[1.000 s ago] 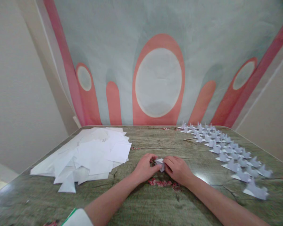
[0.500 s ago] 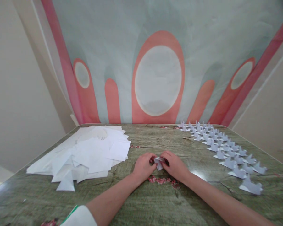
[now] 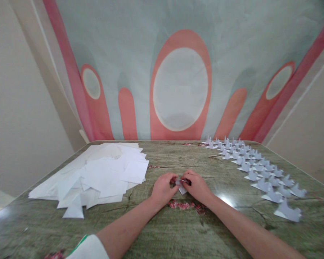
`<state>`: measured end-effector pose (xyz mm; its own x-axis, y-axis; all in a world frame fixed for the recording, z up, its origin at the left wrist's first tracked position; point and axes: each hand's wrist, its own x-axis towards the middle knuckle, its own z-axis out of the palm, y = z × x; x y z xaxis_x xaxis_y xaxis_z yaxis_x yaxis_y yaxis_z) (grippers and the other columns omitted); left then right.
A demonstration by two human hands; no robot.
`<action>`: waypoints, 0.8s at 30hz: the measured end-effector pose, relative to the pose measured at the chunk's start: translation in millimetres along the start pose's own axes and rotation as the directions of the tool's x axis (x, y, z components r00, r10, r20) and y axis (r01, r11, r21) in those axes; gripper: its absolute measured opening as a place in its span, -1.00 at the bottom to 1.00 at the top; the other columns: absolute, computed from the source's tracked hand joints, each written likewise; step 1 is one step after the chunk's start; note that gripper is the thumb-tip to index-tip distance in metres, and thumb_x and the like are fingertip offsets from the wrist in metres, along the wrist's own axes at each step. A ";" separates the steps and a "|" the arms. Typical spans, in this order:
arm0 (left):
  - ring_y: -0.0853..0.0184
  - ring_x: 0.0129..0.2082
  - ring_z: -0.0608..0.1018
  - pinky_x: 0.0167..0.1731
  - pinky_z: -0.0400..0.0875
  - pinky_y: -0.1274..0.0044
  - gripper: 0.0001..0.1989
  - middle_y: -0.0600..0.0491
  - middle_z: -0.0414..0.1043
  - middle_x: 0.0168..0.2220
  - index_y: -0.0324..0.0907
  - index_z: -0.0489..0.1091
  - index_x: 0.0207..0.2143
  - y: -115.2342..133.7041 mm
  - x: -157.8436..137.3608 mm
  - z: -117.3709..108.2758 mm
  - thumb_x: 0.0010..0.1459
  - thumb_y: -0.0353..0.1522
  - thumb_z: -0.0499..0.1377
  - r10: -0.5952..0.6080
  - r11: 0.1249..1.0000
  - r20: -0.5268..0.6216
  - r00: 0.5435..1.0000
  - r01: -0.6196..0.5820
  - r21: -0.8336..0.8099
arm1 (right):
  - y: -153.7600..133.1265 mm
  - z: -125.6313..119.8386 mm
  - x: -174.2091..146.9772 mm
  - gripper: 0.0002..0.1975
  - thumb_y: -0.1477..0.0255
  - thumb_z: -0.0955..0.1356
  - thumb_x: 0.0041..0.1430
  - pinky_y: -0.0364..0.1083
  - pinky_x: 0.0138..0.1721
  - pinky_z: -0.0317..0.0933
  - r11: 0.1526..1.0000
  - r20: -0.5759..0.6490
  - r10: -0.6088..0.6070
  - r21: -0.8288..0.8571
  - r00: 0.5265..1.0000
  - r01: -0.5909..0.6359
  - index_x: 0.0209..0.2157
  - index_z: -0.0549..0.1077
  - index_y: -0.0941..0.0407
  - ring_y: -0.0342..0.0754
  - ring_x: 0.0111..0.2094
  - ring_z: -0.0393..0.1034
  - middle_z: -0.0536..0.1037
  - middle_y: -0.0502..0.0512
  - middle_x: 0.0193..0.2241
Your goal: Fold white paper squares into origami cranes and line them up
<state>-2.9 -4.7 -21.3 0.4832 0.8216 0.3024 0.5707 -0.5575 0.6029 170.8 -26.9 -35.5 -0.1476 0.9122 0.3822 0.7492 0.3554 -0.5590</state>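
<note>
Midway across the table (image 3: pixel 156 233), I have the paper (image 3: pixel 181 189) pinched between my left hand (image 3: pixel 162 189) and right hand (image 3: pixel 197 186), its lower tip poking out below the grip, which partly hides it. Loose sheets (image 3: pixel 105 176) lie leftward; folded figures (image 3: pixel 287 212) stand in rows rightward.

From my remote seat I see a grey-green printed backdrop (image 3: pixel 118 32) at 12 o'clock, its coral arch (image 3: pixel 183 39) ringing a pale oval (image 3: pixel 180 90). Magenta borders (image 3: pixel 62 39) slant at 10 and 2. Plain walls (image 3: pixel 21 144) stand at 9 and 3; glare (image 3: pixel 226 200) whitens the wood-grain tabletop (image 3: pixel 162 233) at 4.
</note>
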 end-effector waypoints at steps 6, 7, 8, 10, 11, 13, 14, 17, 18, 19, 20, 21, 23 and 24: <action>0.32 -0.34 0.46 -0.27 0.34 0.52 -0.75 0.07 0.44 -0.34 -0.15 0.38 -0.25 0.0 1.5 0.7 -0.06 -0.43 0.19 -0.004 0.999 0.006 1.000 0.004 -0.032 | -4.0 -2.6 -0.5 -0.88 0.52 0.29 0.07 -0.16 -0.33 0.15 1.000 0.004 -0.001 0.000 1.000 0.001 -0.45 0.47 0.09 -0.10 -0.37 0.30 0.40 0.02 -0.43; 0.32 -0.35 0.46 -0.27 0.34 0.52 -0.75 0.07 0.44 -0.34 -0.15 0.39 -0.25 0.4 1.4 0.4 -0.07 -0.43 0.19 -0.003 0.999 0.006 1.000 0.004 -0.037 | -4.5 -2.9 -0.8 -0.88 0.52 0.29 0.07 -0.16 -0.33 0.15 1.000 0.002 -0.001 -0.001 1.000 0.001 -0.45 0.46 0.09 -0.11 -0.37 0.30 0.40 0.02 -0.43; 0.33 -0.35 0.46 -0.27 0.34 0.52 -0.76 0.08 0.44 -0.34 -0.15 0.39 -0.26 0.8 1.3 0.1 -0.07 -0.43 0.19 -0.002 0.999 0.007 1.000 0.002 -0.042 | -4.9 -3.1 -1.2 -0.87 0.51 0.28 0.08 -0.16 -0.33 0.15 1.000 0.000 -0.001 -0.001 1.000 0.001 -0.46 0.46 0.10 -0.11 -0.37 0.30 0.40 0.02 -0.44; 0.33 -0.36 0.46 -0.28 0.34 0.53 -0.77 0.08 0.44 -0.35 -0.15 0.39 -0.27 1.6 0.8 -0.6 -0.07 -0.43 0.19 -0.002 0.999 0.006 1.000 0.002 -0.052 | -5.3 -3.1 -1.8 -0.87 0.51 0.27 0.09 -0.16 -0.34 0.14 1.000 -0.006 -0.002 -0.002 1.000 0.002 -0.47 0.45 0.10 -0.11 -0.37 0.30 0.39 0.02 -0.44; 0.33 -0.36 0.46 -0.28 0.34 0.53 -0.77 0.08 0.44 -0.35 -0.15 0.39 -0.27 1.8 0.5 -0.8 -0.07 -0.42 0.19 -0.003 0.998 0.004 1.000 0.003 -0.058 | -5.3 -3.0 -2.0 -0.86 0.51 0.27 0.09 -0.16 -0.34 0.14 1.000 -0.008 -0.002 -0.003 1.000 0.002 -0.47 0.44 0.11 -0.11 -0.37 0.29 0.39 0.02 -0.44; 0.34 -0.35 0.47 -0.27 0.34 0.53 -0.76 0.08 0.44 -0.35 -0.15 0.38 -0.26 2.0 0.2 -0.7 -0.06 -0.42 0.20 -0.009 0.997 -0.002 1.000 0.009 -0.072 | -5.0 -2.7 -2.4 -0.86 0.51 0.27 0.10 -0.16 -0.34 0.15 1.000 -0.011 -0.002 -0.004 1.000 0.002 -0.49 0.43 0.11 -0.11 -0.39 0.29 0.39 0.02 -0.44; 0.34 -0.34 0.47 -0.26 0.35 0.53 -0.75 0.08 0.45 -0.34 -0.16 0.38 -0.25 1.8 0.2 -0.4 -0.06 -0.42 0.20 -0.015 0.997 -0.006 1.000 0.014 -0.080 | -4.7 -2.5 -2.5 -0.85 0.51 0.26 0.10 -0.16 -0.34 0.15 1.000 -0.011 -0.003 -0.005 1.000 0.003 -0.50 0.42 0.11 -0.12 -0.39 0.29 0.38 0.02 -0.45; 0.34 -0.34 0.48 -0.26 0.36 0.53 -0.73 0.07 0.45 -0.34 -0.17 0.36 -0.23 0.7 0.6 1.0 -0.07 -0.43 0.21 -0.034 0.994 -0.016 0.999 0.032 -0.106 | -3.5 -1.9 -2.6 -0.83 0.49 0.25 0.12 -0.15 -0.33 0.15 1.000 -0.011 -0.007 -0.006 1.000 0.007 -0.51 0.40 0.11 -0.11 -0.39 0.28 0.38 0.02 -0.46; 0.35 -0.35 0.48 -0.26 0.37 0.53 -0.72 0.07 0.46 -0.35 -0.18 0.36 -0.23 0.2 0.8 1.5 -0.07 -0.43 0.21 -0.039 0.993 -0.017 0.999 0.037 -0.114 | -3.1 -1.7 -2.6 -0.83 0.48 0.25 0.13 -0.15 -0.33 0.15 1.000 -0.011 -0.008 -0.007 1.000 0.008 -0.51 0.40 0.11 -0.10 -0.39 0.28 0.38 0.02 -0.45; 0.35 -0.36 0.49 -0.27 0.37 0.53 -0.73 0.07 0.46 -0.36 -0.18 0.36 -0.24 -0.4 1.1 2.0 -0.07 -0.43 0.21 -0.043 0.992 -0.017 0.999 0.041 -0.122 | -2.7 -1.5 -2.7 -0.82 0.47 0.25 0.14 -0.14 -0.33 0.15 1.000 -0.013 -0.008 -0.007 1.000 0.008 -0.51 0.40 0.11 -0.10 -0.38 0.28 0.38 0.03 -0.45; 0.36 -0.36 0.49 -0.28 0.38 0.54 -0.73 0.08 0.46 -0.37 -0.18 0.36 -0.24 -0.8 1.3 2.4 -0.07 -0.43 0.21 -0.048 0.991 -0.018 0.999 0.045 -0.129 | -2.4 -1.4 -2.7 -0.82 0.46 0.24 0.14 -0.14 -0.33 0.16 1.000 -0.014 -0.008 -0.008 1.000 0.008 -0.51 0.40 0.11 -0.10 -0.38 0.28 0.38 0.03 -0.45; 0.36 -0.37 0.49 -0.29 0.39 0.54 -0.74 0.08 0.46 -0.37 -0.18 0.36 -0.24 -1.1 1.5 2.6 -0.07 -0.43 0.21 -0.052 0.990 -0.018 0.998 0.049 -0.135 | -2.1 -1.2 -2.8 -0.81 0.45 0.24 0.15 -0.14 -0.32 0.16 1.000 -0.014 -0.009 -0.008 1.000 0.009 -0.51 0.40 0.11 -0.10 -0.38 0.28 0.38 0.03 -0.45; 0.36 -0.38 0.50 -0.29 0.39 0.53 -0.75 0.07 0.47 -0.37 -0.18 0.36 -0.25 -1.3 1.6 2.7 -0.06 -0.43 0.21 -0.056 0.988 -0.018 0.998 0.053 -0.145 | -1.6 -1.1 -2.9 -0.80 0.44 0.24 0.16 -0.13 -0.33 0.16 1.000 -0.016 -0.012 -0.008 1.000 0.012 -0.51 0.40 0.11 -0.10 -0.39 0.28 0.38 0.03 -0.45; 0.36 -0.38 0.50 -0.29 0.39 0.53 -0.76 0.07 0.47 -0.37 -0.18 0.36 -0.25 -1.1 1.6 2.5 -0.05 -0.43 0.21 -0.055 0.987 -0.018 0.998 0.051 -0.150 | -1.4 -1.0 -3.0 -0.80 0.44 0.23 0.16 -0.14 -0.33 0.16 1.000 -0.017 -0.013 -0.008 1.000 0.013 -0.51 0.40 0.11 -0.10 -0.39 0.28 0.38 0.03 -0.45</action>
<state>-1.1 -3.1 -23.3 0.4391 0.8529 0.2823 0.4889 -0.4904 0.7214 170.8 -30.3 -35.0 -0.1463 0.9037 0.4024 0.7523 0.3658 -0.5480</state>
